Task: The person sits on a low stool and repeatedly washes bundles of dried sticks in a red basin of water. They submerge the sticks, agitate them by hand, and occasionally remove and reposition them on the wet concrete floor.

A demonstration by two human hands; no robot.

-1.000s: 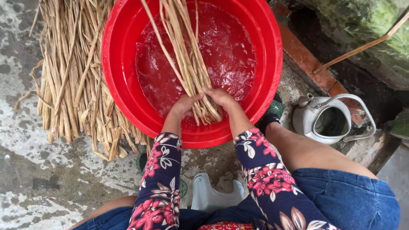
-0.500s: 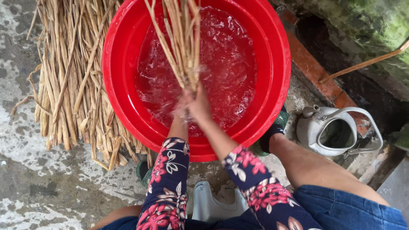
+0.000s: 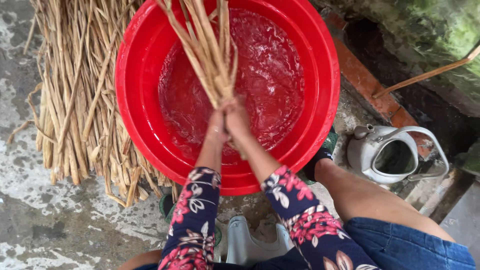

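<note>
A bundle of stalks [image 3: 207,47] stands up out of the red basin [image 3: 320,120], pale tan, long and thin, fanning outward away from the person. Both hands close round its near end: the left hand [image 3: 218,124] and the right hand [image 3: 238,119] are pressed side by side, fingers wrapped tight about the gathered stems so that the two grips touch. The stalks look stiff and fibrous rather than limp, light one by one, though wet ones will likely weigh more and slip against each other. The gathered end, where they are already bunched, seems the sound place to grip; held farther out, the loose tips would probably splay and some might snap.

The basin is round, wide and deep, of bright red plastic, and holds water [image 3: 270,75] that is rippled and frothy just beyond the hands and to their right. The lower part of the bundle dips into it.

To the left of the hands, outside the basin, a large heap of dry stalks [image 3: 80,100] lies on the concrete floor [image 3: 45,220], touching the basin's rim. To the right, well apart, a grey kettle [image 3: 387,152] without its lid stands on the floor; what it holds cannot be told. A small pale stool [image 3: 250,245] shows between the person's floral sleeves.
</note>
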